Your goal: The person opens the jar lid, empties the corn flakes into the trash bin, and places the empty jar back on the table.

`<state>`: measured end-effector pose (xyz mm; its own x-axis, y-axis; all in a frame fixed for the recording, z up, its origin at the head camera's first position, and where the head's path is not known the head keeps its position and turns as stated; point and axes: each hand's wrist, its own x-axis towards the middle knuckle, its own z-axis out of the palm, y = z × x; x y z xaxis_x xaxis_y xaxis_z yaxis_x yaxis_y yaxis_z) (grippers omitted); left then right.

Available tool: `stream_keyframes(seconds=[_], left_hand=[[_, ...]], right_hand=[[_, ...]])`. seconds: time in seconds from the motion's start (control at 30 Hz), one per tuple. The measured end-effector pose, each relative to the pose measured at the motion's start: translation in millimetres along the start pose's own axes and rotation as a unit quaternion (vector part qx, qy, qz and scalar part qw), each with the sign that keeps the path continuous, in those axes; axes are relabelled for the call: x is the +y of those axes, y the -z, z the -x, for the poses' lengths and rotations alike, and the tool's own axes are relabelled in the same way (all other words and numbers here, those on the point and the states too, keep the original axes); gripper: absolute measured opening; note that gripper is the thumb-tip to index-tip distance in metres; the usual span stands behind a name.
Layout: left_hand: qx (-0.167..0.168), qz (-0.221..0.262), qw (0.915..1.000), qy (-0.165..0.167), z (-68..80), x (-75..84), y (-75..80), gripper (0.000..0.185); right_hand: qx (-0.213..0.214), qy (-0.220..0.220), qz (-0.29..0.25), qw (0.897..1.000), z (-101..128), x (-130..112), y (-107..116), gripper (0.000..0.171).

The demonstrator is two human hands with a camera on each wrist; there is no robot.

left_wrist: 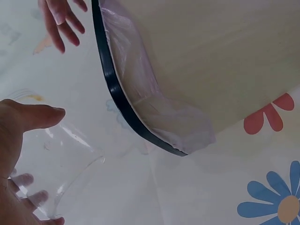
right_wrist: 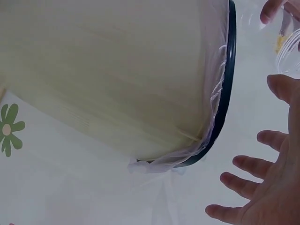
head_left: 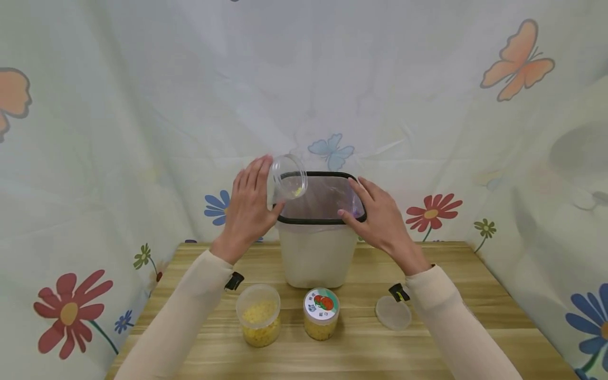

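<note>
My left hand [head_left: 249,206] holds a clear plastic jar [head_left: 288,177] tipped on its side over the left rim of a white bin [head_left: 315,256]. A few yellow bits cling inside the jar. The bin has a black rim and a thin plastic liner [left_wrist: 140,89]. My right hand [head_left: 377,216] is open with fingers spread at the bin's right rim; I cannot tell if it touches. In the left wrist view the thumb [left_wrist: 33,115] lies along the jar [left_wrist: 61,164]. The right wrist view shows the spread fingers [right_wrist: 248,166] beside the bin rim [right_wrist: 225,93].
On the wooden table [head_left: 475,295] in front of the bin stand an uncapped jar of yellow kernels [head_left: 258,315] and a lidded jar with a picture label [head_left: 321,313]. A loose clear lid [head_left: 393,312] lies to the right. A flower-print cloth hangs behind.
</note>
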<state>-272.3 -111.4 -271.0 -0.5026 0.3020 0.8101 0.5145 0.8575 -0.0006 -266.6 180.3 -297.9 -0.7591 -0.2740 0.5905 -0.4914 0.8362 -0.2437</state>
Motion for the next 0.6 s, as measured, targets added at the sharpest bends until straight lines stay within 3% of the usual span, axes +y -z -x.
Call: stream_keyframes(seconds=[0.27,0.6], left_hand=[[0.028,0.035,0.999,-0.006,8.6,6.5,2.6,0.099],[0.032,0.077,0.9965,0.004,27.7,17.5,6.4,0.098]], right_hand=[[-0.022,0.003,0.027,0.999,13,-7,6,0.082],[-0.03,0.026,0.045,0.998,31,-20,15,0.084]])
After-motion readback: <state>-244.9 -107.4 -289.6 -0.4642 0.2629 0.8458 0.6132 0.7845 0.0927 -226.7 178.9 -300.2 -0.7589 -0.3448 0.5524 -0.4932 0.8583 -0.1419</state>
